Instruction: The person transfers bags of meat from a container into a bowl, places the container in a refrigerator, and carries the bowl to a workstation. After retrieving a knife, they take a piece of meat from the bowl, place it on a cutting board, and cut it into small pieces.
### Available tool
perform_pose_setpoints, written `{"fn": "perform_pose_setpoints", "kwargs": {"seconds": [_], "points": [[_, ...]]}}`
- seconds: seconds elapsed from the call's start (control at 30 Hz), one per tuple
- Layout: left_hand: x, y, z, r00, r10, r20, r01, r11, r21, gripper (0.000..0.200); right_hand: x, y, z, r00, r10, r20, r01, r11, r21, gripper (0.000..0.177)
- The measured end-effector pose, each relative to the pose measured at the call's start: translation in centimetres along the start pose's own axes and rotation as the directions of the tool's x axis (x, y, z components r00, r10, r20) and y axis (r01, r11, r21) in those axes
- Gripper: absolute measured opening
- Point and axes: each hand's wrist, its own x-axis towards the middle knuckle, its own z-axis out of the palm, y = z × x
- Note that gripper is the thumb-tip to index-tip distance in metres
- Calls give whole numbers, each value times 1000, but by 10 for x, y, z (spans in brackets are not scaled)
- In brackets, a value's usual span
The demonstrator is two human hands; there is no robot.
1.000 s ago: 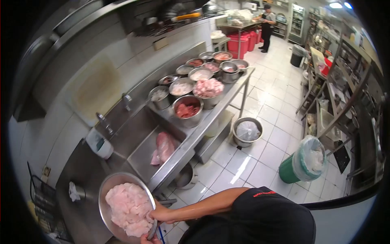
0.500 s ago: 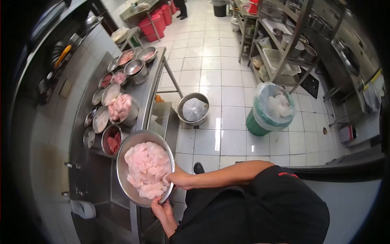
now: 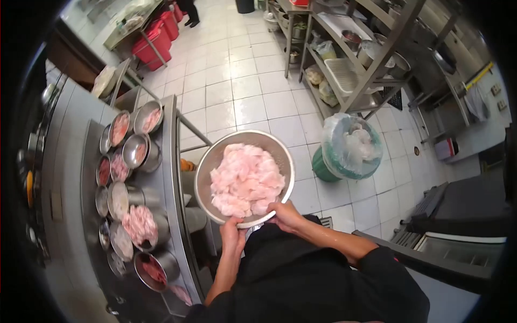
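A large steel mixing bowl (image 3: 202,182) is held out in front of my body, over the floor beside the counter. Pale pink slices of raw meat (image 3: 245,180) are heaped inside it. My left hand (image 3: 231,236) grips the near rim at its left part, thumb on top and the other fingers underneath, mostly hidden. At the right part of the near rim my right hand (image 3: 286,216) is closed on the bowl too, its thumb over the edge.
Left, a steel counter (image 3: 188,264) carries several metal bowls and pots of raw meat. A green bin (image 3: 326,164) lined with clear plastic stands to the right, below a metal shelf rack (image 3: 350,99). Red bins (image 3: 153,48) and a person's legs (image 3: 189,11) are farther back.
The bowl and both hands have moved right, from the counter's edge to over the floor. My view has turned and shifted too.
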Motion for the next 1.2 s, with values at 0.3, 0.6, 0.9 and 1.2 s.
{"fn": "perform_pose_setpoints", "kwargs": {"seconds": [0.3,0.6,0.9,1.2], "points": [[121,42,208,965,-173,197,119,959,256,25,107,-140,-48,986,-105,-133,133,965,224,44],[220,76,344,960,-221,170,178,956,234,51,203,-289,-48,993,-36,-116,63,969,240,59],[299,184,497,949,-35,315,-35,976,214,29,310,-430,1,952,-235,-197,276,936,220,32],[354,256,646,848,-93,522,-94,943,320,26,348,-560,36,825,-457,-333,546,797,258,32]]}}
